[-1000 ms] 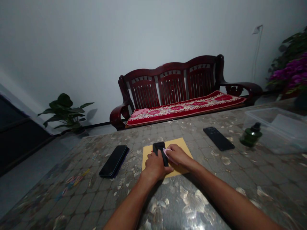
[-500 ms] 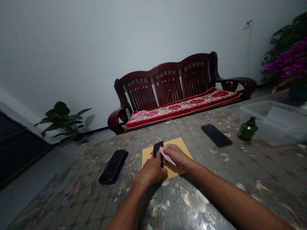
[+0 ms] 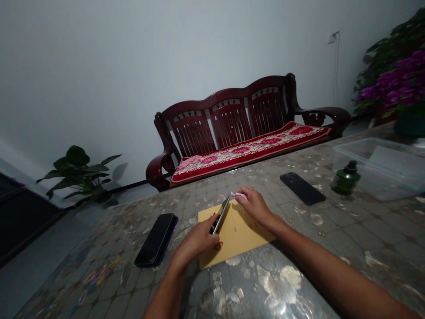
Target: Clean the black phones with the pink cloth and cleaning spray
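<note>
My left hand (image 3: 201,237) grips a dark smartphone (image 3: 221,215) by its lower part, and the phone is tilted so its thin, light edge faces me. Close to the phone's far end, my right hand (image 3: 255,204) pinches a small pink cloth (image 3: 237,195). Whether the cloth touches the phone I cannot tell. Beneath both hands lies a yellow paper sheet or envelope (image 3: 237,239) with red characters, partly covered by my left hand and the phone.
Left of my hands, stacked dark phones (image 3: 156,239) lie near colourful rubber bands (image 3: 99,275). To the right are another black phone (image 3: 302,188), a green bottle (image 3: 345,179) and a clear plastic box (image 3: 375,186). A wooden bench (image 3: 232,122) stands beyond the patterned table (image 3: 282,283).
The phone has turned from showing its dark face to edge-on. My right hand with the cloth has moved off the phone's face, up and right toward its far end.
</note>
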`<act>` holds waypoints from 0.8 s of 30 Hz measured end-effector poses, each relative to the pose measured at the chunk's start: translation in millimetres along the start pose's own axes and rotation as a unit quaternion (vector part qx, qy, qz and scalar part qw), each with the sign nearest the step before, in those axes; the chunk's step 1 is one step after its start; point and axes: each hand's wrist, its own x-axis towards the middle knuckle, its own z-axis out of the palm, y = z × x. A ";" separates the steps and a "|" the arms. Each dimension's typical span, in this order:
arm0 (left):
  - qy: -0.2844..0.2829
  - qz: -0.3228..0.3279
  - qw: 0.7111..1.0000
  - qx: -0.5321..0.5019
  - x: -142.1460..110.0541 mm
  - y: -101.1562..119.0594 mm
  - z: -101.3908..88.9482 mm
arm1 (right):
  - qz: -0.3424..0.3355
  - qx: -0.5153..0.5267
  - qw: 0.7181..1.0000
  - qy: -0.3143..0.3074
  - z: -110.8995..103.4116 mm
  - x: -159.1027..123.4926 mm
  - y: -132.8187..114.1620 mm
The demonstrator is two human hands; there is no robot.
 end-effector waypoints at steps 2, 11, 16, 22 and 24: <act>-0.024 0.007 0.998 -0.060 -0.5 -2.1 -3.6 | -0.020 -0.005 1.000 0.004 0.5 0.5 -2.3; -0.014 0.027 0.991 -0.130 4.9 -12.4 9.6 | -0.088 -0.058 0.994 0.005 1.4 -1.8 0.5; -0.021 0.015 0.997 -0.074 2.3 -4.5 14.5 | -0.117 -0.142 0.983 -0.026 -4.3 -2.5 -0.3; -0.030 0.003 0.999 -0.019 0.4 8.6 15.9 | -0.120 -0.195 0.967 -0.108 -12.9 -7.9 -17.2; -0.027 -0.002 1.000 -0.012 1.3 9.1 15.9 | -0.112 -0.203 0.966 -0.116 -14.4 -9.0 -21.4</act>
